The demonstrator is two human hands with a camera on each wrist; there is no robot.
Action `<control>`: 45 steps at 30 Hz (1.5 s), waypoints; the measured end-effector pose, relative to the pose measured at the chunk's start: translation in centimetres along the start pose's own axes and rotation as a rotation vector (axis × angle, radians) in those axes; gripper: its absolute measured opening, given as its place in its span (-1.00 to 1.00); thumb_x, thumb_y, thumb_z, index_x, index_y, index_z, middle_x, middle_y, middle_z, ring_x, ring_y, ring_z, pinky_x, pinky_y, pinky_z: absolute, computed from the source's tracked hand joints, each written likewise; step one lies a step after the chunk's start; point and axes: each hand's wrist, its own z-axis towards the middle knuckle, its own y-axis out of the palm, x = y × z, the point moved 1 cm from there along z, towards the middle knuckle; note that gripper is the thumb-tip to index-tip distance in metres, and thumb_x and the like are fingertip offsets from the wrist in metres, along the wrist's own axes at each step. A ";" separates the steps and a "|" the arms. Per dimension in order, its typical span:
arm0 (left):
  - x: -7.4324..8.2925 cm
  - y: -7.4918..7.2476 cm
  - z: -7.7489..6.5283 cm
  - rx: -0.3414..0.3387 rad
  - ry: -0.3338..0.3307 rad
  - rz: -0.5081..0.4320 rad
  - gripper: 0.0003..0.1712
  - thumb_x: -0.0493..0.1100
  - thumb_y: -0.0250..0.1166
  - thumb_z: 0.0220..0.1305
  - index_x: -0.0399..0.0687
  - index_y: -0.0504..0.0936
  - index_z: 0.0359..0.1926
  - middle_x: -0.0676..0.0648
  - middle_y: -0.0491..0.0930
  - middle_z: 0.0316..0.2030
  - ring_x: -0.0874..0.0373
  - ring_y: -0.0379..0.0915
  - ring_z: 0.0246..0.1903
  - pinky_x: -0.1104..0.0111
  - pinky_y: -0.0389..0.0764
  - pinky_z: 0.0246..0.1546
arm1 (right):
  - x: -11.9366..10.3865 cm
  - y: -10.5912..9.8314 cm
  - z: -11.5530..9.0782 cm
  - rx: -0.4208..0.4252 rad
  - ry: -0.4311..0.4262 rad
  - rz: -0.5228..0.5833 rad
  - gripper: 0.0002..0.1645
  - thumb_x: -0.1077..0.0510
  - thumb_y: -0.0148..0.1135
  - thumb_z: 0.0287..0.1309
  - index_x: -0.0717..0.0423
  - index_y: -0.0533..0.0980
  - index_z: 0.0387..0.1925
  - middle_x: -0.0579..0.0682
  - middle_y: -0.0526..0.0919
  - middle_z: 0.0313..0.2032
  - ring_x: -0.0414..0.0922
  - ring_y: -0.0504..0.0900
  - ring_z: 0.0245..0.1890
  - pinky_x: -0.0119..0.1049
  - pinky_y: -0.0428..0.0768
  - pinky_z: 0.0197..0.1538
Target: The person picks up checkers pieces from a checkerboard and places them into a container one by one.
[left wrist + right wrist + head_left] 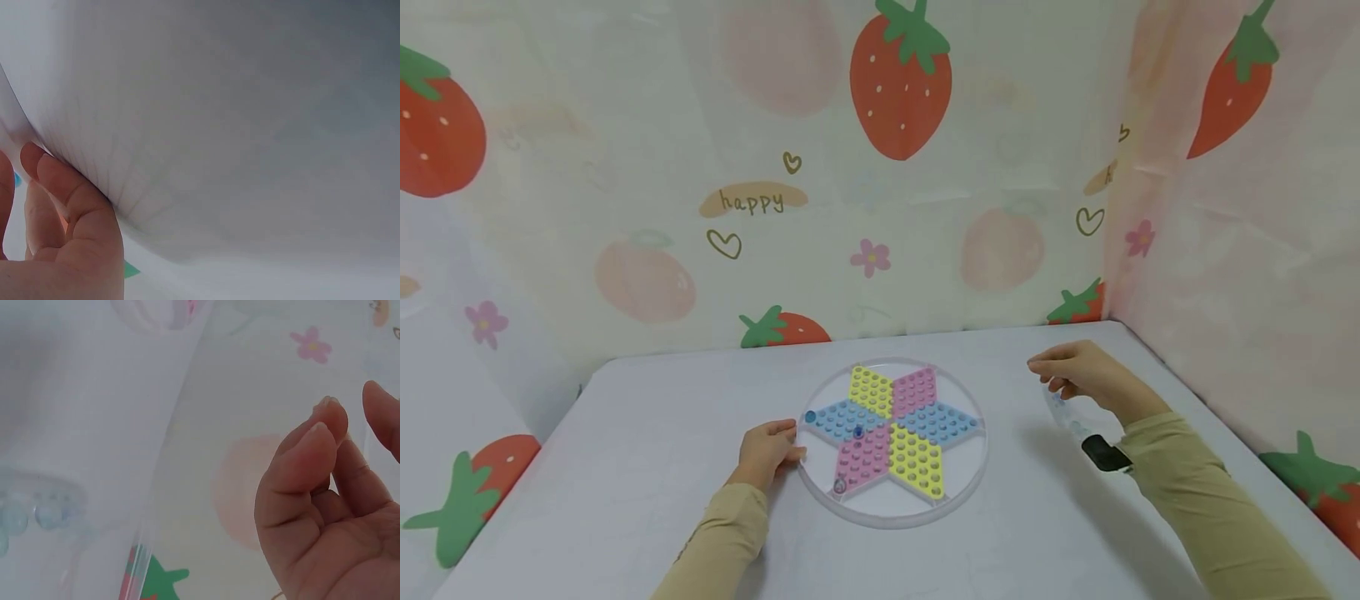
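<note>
A round Chinese checkers board (pixel 880 522) with a yellow, pink and blue star lies flat on the table. On it sit a blue marble (pixel 810 417) at the left tip, a dark blue marble (pixel 858 432) nearer the centre and a clear marble (pixel 840 485) at the lower left tip. My left hand (pixel 765 454) rests against the board's left rim, fingertips and thumb touching it. Above the table, right of the board, my right hand (pixel 1086 375) hangs with loosely bent fingers; nothing shows between thumb and fingers (pixel 306 462).
Below the right hand is a clear container (pixel 1067 417), partly hidden; pale marbles (pixel 47 512) show in it. A black device (pixel 1105 452) is on the right wrist. White cloth covers the table (pixel 662 467). Strawberry-printed sheets (pixel 880 292) hang behind and at the sides.
</note>
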 end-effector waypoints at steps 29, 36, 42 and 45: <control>0.4 0.0 -0.6 0.016 0.010 0.039 -0.42 -0.48 0.30 0.12 -0.35 0.47 0.22 -0.35 0.45 0.20 0.23 0.45 -0.54 0.45 0.44 -0.48 | -1.7 5.4 1.9 -0.090 -0.074 0.116 -0.44 0.13 0.20 0.31 0.40 0.39 0.21 0.05 0.56 -0.29 -0.13 0.56 -0.34 -0.31 0.56 -0.25; 0.6 0.0 -0.9 0.018 0.006 0.034 -0.41 -0.49 0.29 0.12 -0.37 0.45 0.22 -0.34 0.43 0.21 0.21 0.45 -0.51 0.44 0.45 -0.46 | -2.0 6.9 2.5 -0.119 -0.070 0.138 -0.46 0.15 0.19 0.31 0.38 0.39 0.21 0.09 0.57 -0.24 -0.11 0.56 -0.33 -0.31 0.56 -0.25; 0.6 0.0 -1.0 0.015 0.008 0.024 -0.40 -0.50 0.28 0.10 -0.38 0.45 0.22 -0.32 0.43 0.21 0.24 0.43 -0.54 0.46 0.45 -0.48 | -2.3 7.9 2.9 -0.123 -0.077 0.156 -0.47 0.16 0.19 0.30 0.37 0.40 0.21 0.06 0.58 -0.28 -0.10 0.57 -0.33 -0.31 0.55 -0.26; 0.6 -0.1 -1.0 0.018 0.007 0.024 -0.40 -0.51 0.29 0.09 -0.37 0.45 0.22 -0.32 0.43 0.21 0.24 0.43 -0.54 0.47 0.44 -0.48 | -2.5 8.5 3.1 -0.134 -0.088 0.166 -0.47 0.14 0.21 0.30 0.36 0.41 0.21 0.06 0.58 -0.30 -0.09 0.57 -0.33 -0.31 0.56 -0.26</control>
